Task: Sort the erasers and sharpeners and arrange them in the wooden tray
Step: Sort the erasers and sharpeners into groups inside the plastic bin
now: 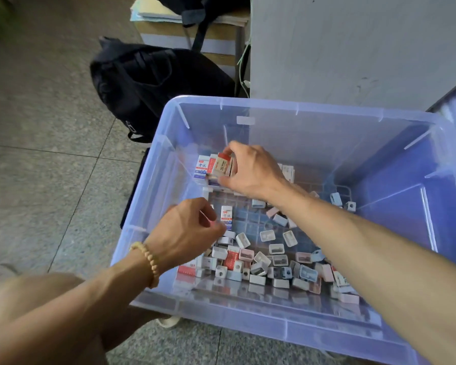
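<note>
Bare forearms; beaded bracelet [149, 262] on left wrist.

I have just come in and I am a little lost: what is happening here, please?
A person is reaching into a clear plastic bin on the floor. The right hand grips a stack of boxed erasers at the far left. The left hand hovers over loose sharpeners, fingers curled; whether it holds anything is unclear. No wooden tray shows.

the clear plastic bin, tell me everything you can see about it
The clear plastic bin is a large, rectangular tub of bluish see-through plastic with a rolled rim, ribbed walls and no lid. It stands upright on the tiled floor, beside a black backpack. Loose sharpeners and boxed erasers litter its bottom. Both hands reach in: the right hand grips a stack of erasers, the left hand hovers lower.
</note>
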Available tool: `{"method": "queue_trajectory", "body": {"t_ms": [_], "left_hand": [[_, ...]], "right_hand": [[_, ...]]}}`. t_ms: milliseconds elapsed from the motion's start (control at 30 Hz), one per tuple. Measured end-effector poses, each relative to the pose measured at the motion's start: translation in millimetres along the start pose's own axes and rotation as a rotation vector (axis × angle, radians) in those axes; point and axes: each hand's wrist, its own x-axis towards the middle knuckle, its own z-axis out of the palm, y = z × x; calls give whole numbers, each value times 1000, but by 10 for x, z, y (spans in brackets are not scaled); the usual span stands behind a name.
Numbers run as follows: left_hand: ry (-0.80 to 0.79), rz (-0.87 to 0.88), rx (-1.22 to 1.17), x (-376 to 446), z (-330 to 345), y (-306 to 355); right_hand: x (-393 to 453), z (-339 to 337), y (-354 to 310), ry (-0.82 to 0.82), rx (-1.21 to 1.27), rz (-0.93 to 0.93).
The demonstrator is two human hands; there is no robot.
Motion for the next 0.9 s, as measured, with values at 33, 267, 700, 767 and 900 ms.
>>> {"method": "queue_trajectory", "body": {"t_ms": [33,267,700,767,900], "left_hand": [[24,20,38,-21,22,-26],[53,109,148,9,78,-96],[-87,111,226,55,114,-135],[-154,95,253,86,124,-138],[-235,77,354,210,182,-142]], "right_hand": [[72,52,-50,-19,-26,-12],[251,271,-161,-51,-119,-43],[112,302,-82,76,-46,-108],[-72,242,-20,123,24,-189],[-448,227,141,-186,-71,-279]]}}
